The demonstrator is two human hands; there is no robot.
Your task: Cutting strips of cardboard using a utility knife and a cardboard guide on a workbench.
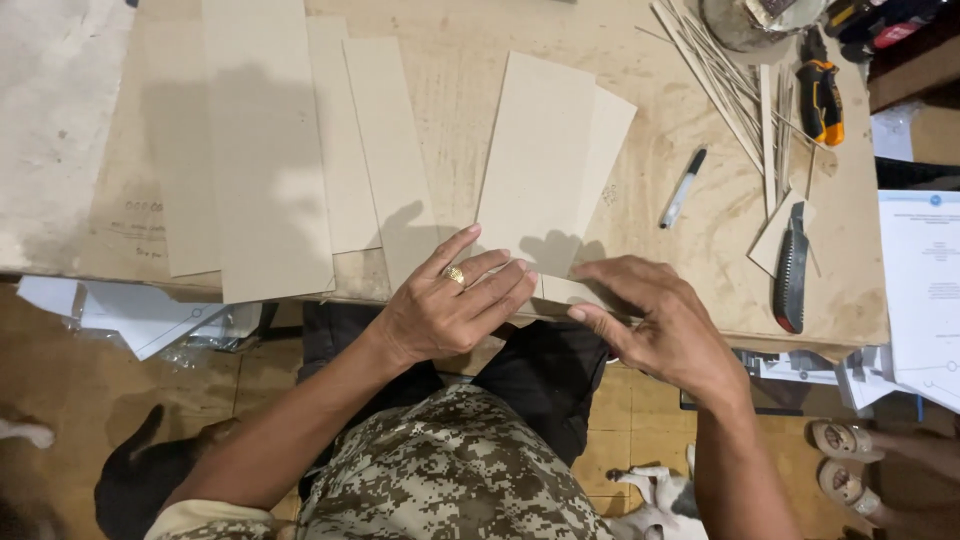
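Two stacked cardboard rectangles [545,160] lie on the plywood worktable [700,270], their near ends at the table's front edge. My left hand [455,305], with a gold ring, rests flat on the near end of the sheets, fingers pointing right. Just to its right, my right hand [660,320] curls its fingertips against the lower corner of the same sheets. Neither hand lifts the cardboard clear of the table.
Several long cardboard strips [265,150] lie at the left. A marker pen [683,188], a box cutter [790,270], an orange-black tool [822,98] and thin bamboo sticks [725,80] are on the right. Printed papers [920,280] sit far right. Animals [140,470] lie on the floor.
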